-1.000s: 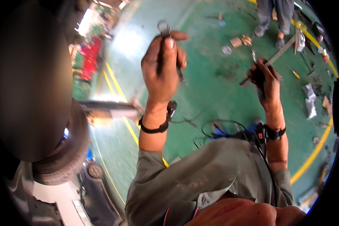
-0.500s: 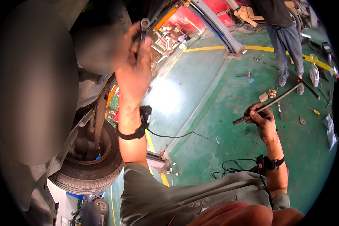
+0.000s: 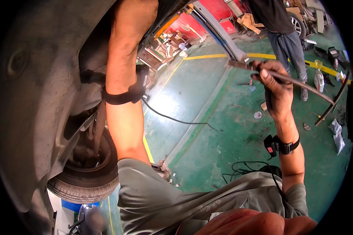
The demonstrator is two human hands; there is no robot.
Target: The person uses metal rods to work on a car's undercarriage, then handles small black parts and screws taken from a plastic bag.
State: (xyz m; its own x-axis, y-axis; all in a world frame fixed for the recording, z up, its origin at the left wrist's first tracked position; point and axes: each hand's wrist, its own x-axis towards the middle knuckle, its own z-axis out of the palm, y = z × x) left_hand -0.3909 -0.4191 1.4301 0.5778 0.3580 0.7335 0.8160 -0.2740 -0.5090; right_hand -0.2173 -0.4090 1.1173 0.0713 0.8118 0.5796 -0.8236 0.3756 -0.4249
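Observation:
My left arm reaches up under a raised vehicle [image 3: 39, 117]. The back of my left hand [image 3: 136, 15] shows at the top edge, and its fingers are out of sight beside the dark underbody. What it holds or touches is hidden. Out to the right, my right hand [image 3: 276, 88] is closed around the shaft of a long metal T-handle wrench [image 3: 312, 87]. The wrench's thicker end points left, and its crossbar sits at the far right end. Both wrists wear black straps with small devices.
A tyre [image 3: 86, 190] hangs at lower left. A lift post [image 3: 215, 29] rises at the back, near a standing person [image 3: 284, 43]. Black cable [image 3: 239, 168] lies on the green floor. Plastic bags [image 3: 337, 135] and a white bottle [image 3: 319, 80] are at right.
My left hand has moved up and forward, taking the small ring-ended metal piece it held out of sight. My right hand has risen with the wrench, whose shaft now slopes down to the right.

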